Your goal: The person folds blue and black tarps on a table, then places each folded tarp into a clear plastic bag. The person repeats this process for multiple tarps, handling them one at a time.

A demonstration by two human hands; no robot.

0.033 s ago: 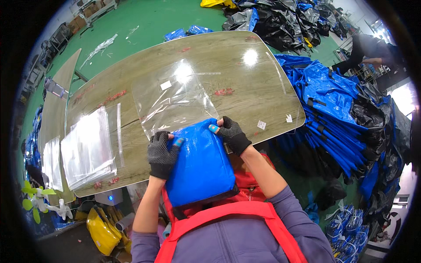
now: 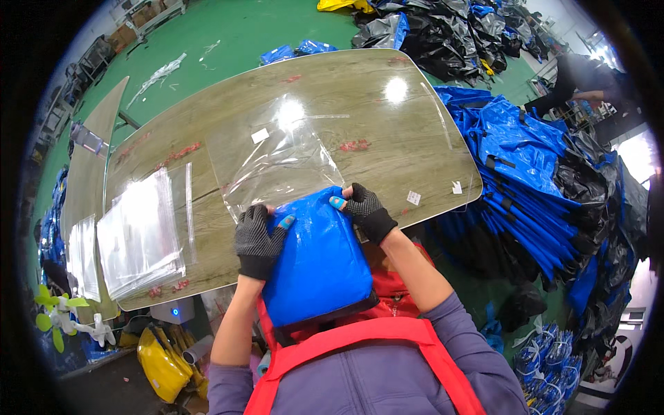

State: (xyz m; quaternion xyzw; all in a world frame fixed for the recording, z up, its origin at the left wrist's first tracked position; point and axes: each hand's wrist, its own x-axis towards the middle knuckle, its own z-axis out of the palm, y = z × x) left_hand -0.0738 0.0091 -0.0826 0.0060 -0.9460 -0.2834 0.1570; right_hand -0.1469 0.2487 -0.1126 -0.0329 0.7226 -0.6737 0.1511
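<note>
A folded blue tarpaulin bundle [image 2: 318, 263] with a dark lower edge hangs over the table's near edge in front of my body. My left hand [image 2: 259, 241], in a dark dotted fingerless glove with blue tape on the thumb, grips its upper left corner. At its upper right corner, my right hand [image 2: 366, 211], gloved and taped alike, pinches the bundle. Beyond its top edge a clear plastic bag [image 2: 277, 166] lies flat on the table, a small white label [image 2: 260, 135] on it. Whether the bundle's top reaches inside the bag I cannot tell.
On the wood-patterned table [image 2: 387, 166], a stack of clear plastic bags [image 2: 142, 228] lies at left. Blue tarpaulins [image 2: 519, 152] are heaped at right, and dark sheets [image 2: 449, 41] behind. A small green fan [image 2: 52, 318] stands lower left, near yellow packs [image 2: 162, 366]. Another person [image 2: 588, 83] bends at far right.
My left hand has shifted very slightly at the bundle's upper left corner. Otherwise the scene looks the same.
</note>
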